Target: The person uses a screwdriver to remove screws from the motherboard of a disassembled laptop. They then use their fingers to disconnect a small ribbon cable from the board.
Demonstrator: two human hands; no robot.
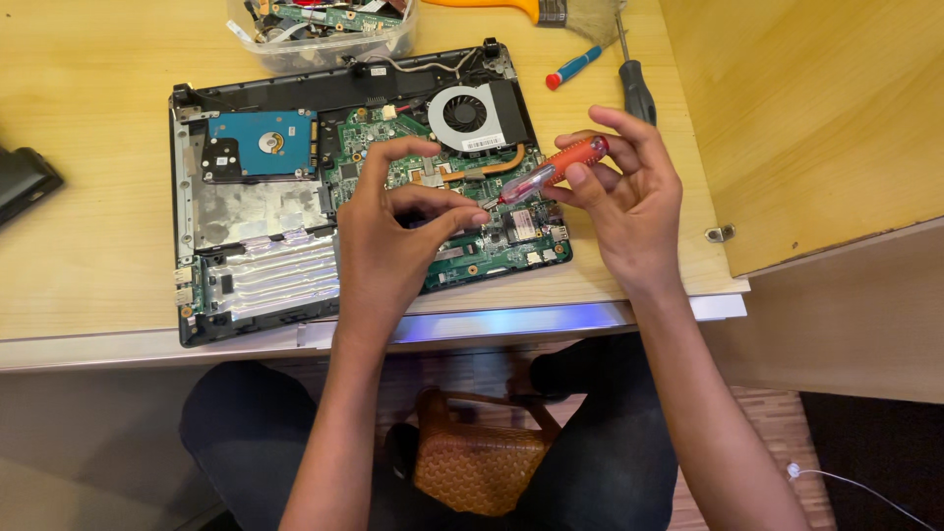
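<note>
An opened laptop base [192, 211] lies on the wooden desk, showing a green circuit board [492, 251], a blue hard drive [261, 143], a round fan [467, 113] and a copper heat pipe. My right hand [629, 202] grips a small screwdriver with a clear red handle [565, 162], its tip pointing left over the board. My left hand [388, 236] hovers above the board's middle with fingers curled, the fingertips close to the screwdriver's tip; whether they pinch something small is not visible.
A clear plastic tub [324, 44] of parts stands behind the laptop. A red-and-blue screwdriver [573, 67], a black-handled screwdriver [634, 84] and a brush [580, 12] lie at the back right. A wooden panel [806, 118] rises on the right. A black object [25, 182] sits at the left edge.
</note>
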